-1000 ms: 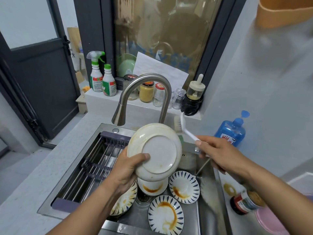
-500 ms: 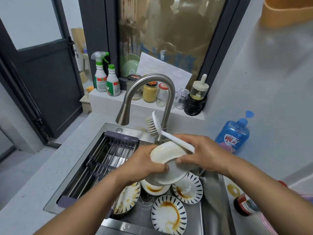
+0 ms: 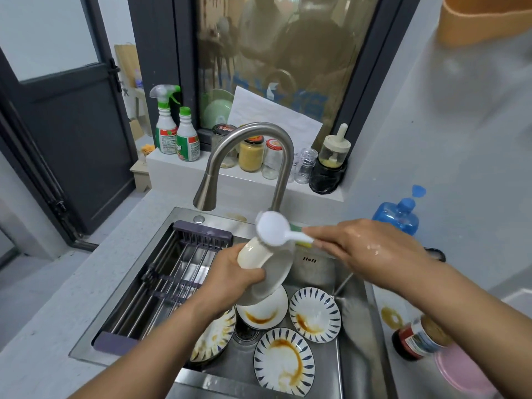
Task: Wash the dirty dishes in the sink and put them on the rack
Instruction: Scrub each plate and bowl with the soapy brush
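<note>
- Left hand grips the cream-white round ceramic plate, fingers curled round its left edge.
- The plate is tilted steeply and held in the air over the far middle of the stainless steel sink, directly above the dirty stack.
- Right hand is wrapped round the handle of the white plastic round-headed dish brush. The head sits on the plate's upper rim with its back toward the camera, so the bristles are hidden.
- Four plates lie in the basin:
  - a white plate with brown sauce
  - two blue-striped plates, one to the right and one nearer
  - a yellow-patterned plate, partly under the left forearm
- My read: scrub step on this plate, with most of the task left.
- To do it well:
  - Work the brush from rim toward centre.
  - Turn the plate in the left hand so the whole rim and both faces get covered.
  - Push against the thumb side so the plate doesn't pivot.
- Risk: the right hand looks wet, so slip is likely. A drop lands on the plates below and could chip them, so keep the grip firm and the plate low.
- No water is visible from the brushed-steel gooseneck faucet, so the plate probably needs a rinse before racking.
- The dark-framed metal bar rack spans the left half of the sink, just left of the left hand. The transfer is short; stand the plate on edge between the bars.
</note>
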